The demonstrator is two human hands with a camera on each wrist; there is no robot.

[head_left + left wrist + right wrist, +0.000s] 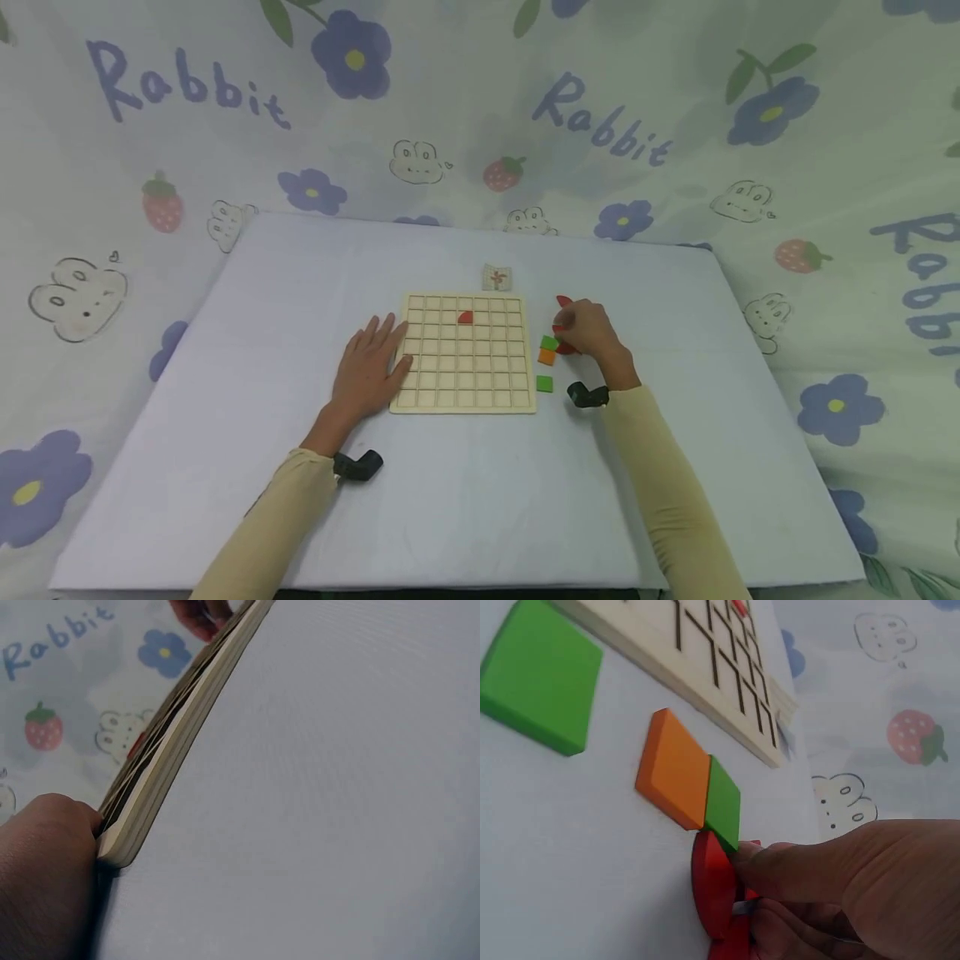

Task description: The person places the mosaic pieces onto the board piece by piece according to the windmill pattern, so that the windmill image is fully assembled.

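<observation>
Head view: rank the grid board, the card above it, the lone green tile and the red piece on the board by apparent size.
1. Grid board, by far the largest.
2. Card.
3. Lone green tile and red piece: too alike to rank.

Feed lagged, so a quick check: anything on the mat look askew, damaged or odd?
Nothing stands out. The board lies flat under the left hand, with one red piece in a cell. The right hand pinches a red piece beside the loose tiles.
</observation>
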